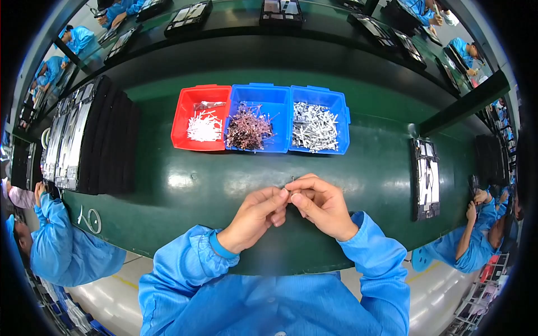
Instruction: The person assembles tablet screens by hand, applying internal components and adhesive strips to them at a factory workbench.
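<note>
Left hand [258, 215] and right hand [322, 206], grips closed, pinch a tiny part [292, 179]. From them, the red bin [179, 127] sits at ten o'clock.

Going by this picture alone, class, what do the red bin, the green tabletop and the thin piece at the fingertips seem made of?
Red bin: probably moulded plastic, slightly glossy; even colour, smooth lipped rim.
Green tabletop: perhaps a rubber or vinyl covering, satin; hazy light patches on a smooth surface.
Thin piece: possibly metal, finish unclear; too small and mostly hidden to settle.
</note>
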### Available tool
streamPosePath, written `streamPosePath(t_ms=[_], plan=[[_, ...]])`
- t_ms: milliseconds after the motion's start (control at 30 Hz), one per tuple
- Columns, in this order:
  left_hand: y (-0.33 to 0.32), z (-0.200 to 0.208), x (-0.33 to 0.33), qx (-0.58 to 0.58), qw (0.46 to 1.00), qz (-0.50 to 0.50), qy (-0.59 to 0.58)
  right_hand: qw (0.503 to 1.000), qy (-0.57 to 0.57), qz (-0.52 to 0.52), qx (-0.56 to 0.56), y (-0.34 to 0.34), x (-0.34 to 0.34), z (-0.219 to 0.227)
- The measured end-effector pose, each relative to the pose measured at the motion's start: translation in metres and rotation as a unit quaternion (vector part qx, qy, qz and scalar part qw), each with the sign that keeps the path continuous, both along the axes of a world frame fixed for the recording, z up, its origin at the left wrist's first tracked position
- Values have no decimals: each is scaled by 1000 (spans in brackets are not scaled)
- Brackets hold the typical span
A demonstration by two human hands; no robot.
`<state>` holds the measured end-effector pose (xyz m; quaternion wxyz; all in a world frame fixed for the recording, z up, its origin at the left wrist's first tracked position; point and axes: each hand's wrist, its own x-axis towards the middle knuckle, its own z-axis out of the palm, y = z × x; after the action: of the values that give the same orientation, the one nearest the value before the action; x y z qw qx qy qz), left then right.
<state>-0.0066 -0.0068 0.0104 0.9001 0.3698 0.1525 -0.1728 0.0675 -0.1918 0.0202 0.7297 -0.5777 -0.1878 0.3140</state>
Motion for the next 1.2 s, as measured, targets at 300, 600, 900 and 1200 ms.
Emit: streamPosePath(t_ms=[300, 600, 900, 1200], plan=[[-2, 1, 0, -23, 999, -35, -4, 996, -70, -41, 25, 3, -2, -17], [-1, -2, -1, -52, 995, -75, -41, 982, -180, -56, -2, 5, -5, -22], [-4, -4, -3, 15, 996, -79, -24, 998, -22, -55, 23, 3, -3, -2], [1, 6, 2, 246, 952, 37, -178, 998, 35, 43, -40, -13, 6, 7]])
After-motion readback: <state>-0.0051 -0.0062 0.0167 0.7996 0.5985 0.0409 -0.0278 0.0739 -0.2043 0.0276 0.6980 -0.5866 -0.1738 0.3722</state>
